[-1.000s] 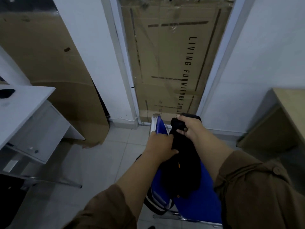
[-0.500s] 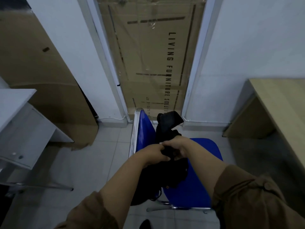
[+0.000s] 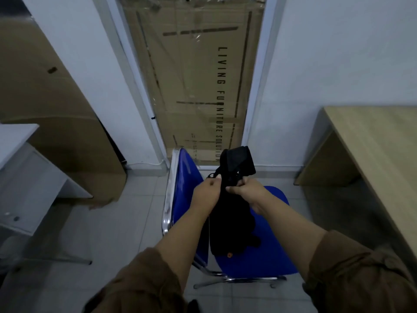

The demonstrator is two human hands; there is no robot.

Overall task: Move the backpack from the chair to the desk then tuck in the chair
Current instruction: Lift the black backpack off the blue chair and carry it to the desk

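Both hands, left hand (image 3: 206, 188) and right hand (image 3: 247, 190), grip the black backpack (image 3: 232, 213) at its top, hanging over the blue chair (image 3: 259, 256) seat; the wooden counter (image 3: 374, 141) waits, chair untucked.

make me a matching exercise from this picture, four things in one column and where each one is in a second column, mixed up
Things:
1. black fabric backpack
2. blue plastic chair with chrome legs
3. light wooden desk
4. tall brown cardboard box with printed lettering

Places:
A. at the right edge of the view
B. standing against the wall, behind the chair
C. in the grip of both hands, over the seat
D. on the tiled floor in the middle

Pairs: 1-C, 2-D, 3-A, 4-B
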